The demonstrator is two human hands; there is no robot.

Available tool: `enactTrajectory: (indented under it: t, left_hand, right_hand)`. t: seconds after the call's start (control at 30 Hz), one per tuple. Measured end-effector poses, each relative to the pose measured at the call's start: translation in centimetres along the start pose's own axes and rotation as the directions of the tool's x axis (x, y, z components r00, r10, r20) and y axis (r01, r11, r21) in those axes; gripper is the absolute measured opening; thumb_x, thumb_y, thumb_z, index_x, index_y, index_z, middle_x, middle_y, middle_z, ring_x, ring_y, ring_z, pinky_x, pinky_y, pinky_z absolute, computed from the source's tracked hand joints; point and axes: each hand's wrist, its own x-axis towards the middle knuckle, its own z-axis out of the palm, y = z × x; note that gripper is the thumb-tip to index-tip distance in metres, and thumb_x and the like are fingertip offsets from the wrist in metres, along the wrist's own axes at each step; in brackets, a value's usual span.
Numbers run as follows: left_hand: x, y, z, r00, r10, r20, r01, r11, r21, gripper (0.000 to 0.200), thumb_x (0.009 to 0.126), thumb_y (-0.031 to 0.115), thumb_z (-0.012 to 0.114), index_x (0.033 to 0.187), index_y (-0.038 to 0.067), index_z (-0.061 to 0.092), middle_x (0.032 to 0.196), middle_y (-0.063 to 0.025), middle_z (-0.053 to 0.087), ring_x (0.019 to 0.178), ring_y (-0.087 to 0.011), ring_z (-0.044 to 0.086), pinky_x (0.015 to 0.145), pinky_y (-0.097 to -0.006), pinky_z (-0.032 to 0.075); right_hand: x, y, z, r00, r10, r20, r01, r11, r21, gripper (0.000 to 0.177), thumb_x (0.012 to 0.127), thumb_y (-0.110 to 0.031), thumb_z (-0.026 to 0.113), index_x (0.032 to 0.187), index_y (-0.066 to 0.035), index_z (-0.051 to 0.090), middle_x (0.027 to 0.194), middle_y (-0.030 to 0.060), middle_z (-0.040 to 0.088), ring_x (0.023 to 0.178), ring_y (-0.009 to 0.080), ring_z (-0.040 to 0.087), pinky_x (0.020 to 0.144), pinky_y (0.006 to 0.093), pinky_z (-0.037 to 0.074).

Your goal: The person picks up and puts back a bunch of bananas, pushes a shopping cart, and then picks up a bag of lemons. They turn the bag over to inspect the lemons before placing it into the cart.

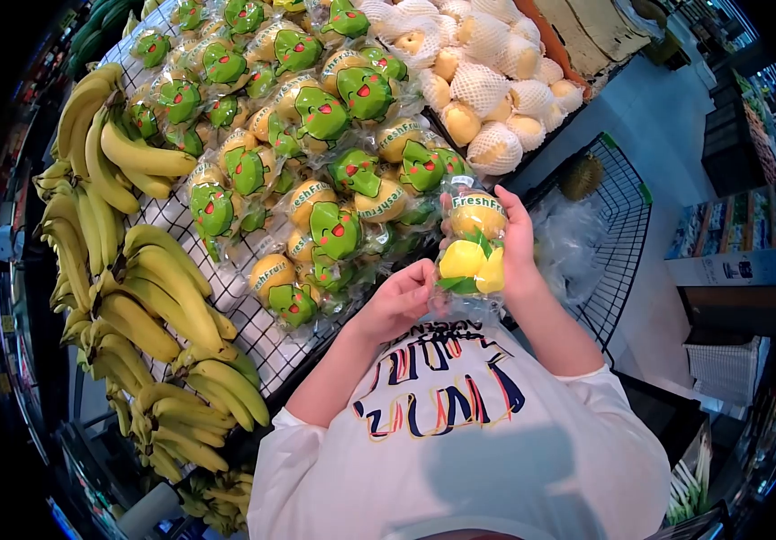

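In the head view, we see two bare hands in front of a white printed shirt [460,387], at the near edge of a gridded display stand [291,349]. The right hand [516,236] is curved around the right side of a clear packet [471,247], holding it upright. The left hand [403,300] is narrowed, thumb and fingers close together at the packet's lower left edge; we cannot tell how firmly it grips. The packet lies between the hands, just above the shirt.

Around it, we note a dense pile of wrapped fruit [334,229] directly beyond and to the left of the packet, occupying the space there. Bunches of bananas [136,326] line the stand's left side. The right forearm crosses in front of part of a wire cart [606,142], which stands just beside the person.

Turning to containers, we find a round yellow fruit in the packet's upper part, behind the lettering, with yellow fruit shapes and green leaves below. The pile's wrappers bear green cartoon figures. The cart contains a spiky fruit [582,177] and crumpled clear plastic [572,236]. Beyond the pile, pale fruits in white foam nets [481,87] fill a separate section.
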Motion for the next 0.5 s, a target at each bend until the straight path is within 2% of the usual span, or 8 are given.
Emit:
enactTrajectory:
  t: [0.07,0.2,0.3,0.43,0.5]
  left_hand:
    - [0.1,0.2,0.3,0.999,0.018,0.045,-0.017,1.000,-0.020,0.026,0.094,0.026,0.067,0.099,0.009,0.048,0.094,-0.0037,0.058,0.092,-0.0171,0.057,0.085,-0.0321,0.044]
    - [0.0,0.1,0.3,0.996,0.040,0.077,-0.032,0.995,-0.100,0.026,0.089,0.017,0.068,0.101,0.009,0.047,0.095,-0.0058,0.058,0.094,-0.0193,0.058,0.086,-0.0336,0.045]
    - [0.0,0.1,0.5,0.992,0.065,0.106,-0.057,0.996,-0.070,0.027,0.085,0.012,0.068,0.102,0.009,0.047,0.097,-0.0070,0.058,0.094,-0.0202,0.058,0.087,-0.0345,0.045]
    - [0.2,0.5,1.0,0.993,0.057,0.106,-0.039,0.985,-0.170,0.026,0.085,0.013,0.066,0.102,0.008,0.047,0.098,-0.0076,0.058,0.093,-0.0203,0.058,0.087,-0.0346,0.044]
    - [0.2,0.6,1.3,0.995,0.051,0.087,-0.032,0.977,-0.209,0.024,0.087,0.016,0.066,0.102,0.009,0.048,0.096,-0.0071,0.058,0.092,-0.0202,0.058,0.086,-0.0343,0.044]
  right_hand:
    - [0.1,0.1,0.2,1.000,-0.009,-0.028,0.008,0.999,-0.033,0.067,0.091,-0.052,0.048,0.129,0.003,0.053,0.096,0.0192,0.067,0.078,0.0357,0.066,0.075,0.0460,0.056]
    - [0.0,0.1,0.8,1.000,-0.022,-0.013,0.022,0.999,-0.037,0.066,0.092,-0.050,0.048,0.129,0.004,0.053,0.101,0.0168,0.067,0.080,0.0347,0.066,0.076,0.0459,0.056]
    - [0.0,0.1,0.9,0.999,-0.038,-0.007,0.038,0.999,-0.014,0.065,0.092,-0.049,0.048,0.129,0.005,0.053,0.106,0.0145,0.067,0.083,0.0330,0.066,0.076,0.0458,0.056]
    - [0.1,0.0,0.7,0.998,-0.057,0.002,0.057,0.998,-0.031,0.064,0.093,-0.048,0.047,0.129,0.005,0.052,0.112,0.0129,0.066,0.088,0.0310,0.065,0.077,0.0457,0.056]
    - [0.0,0.0,0.7,0.998,-0.058,-0.004,0.058,0.998,-0.020,0.064,0.093,-0.048,0.047,0.128,0.005,0.053,0.110,0.0136,0.067,0.087,0.0310,0.065,0.077,0.0456,0.055]
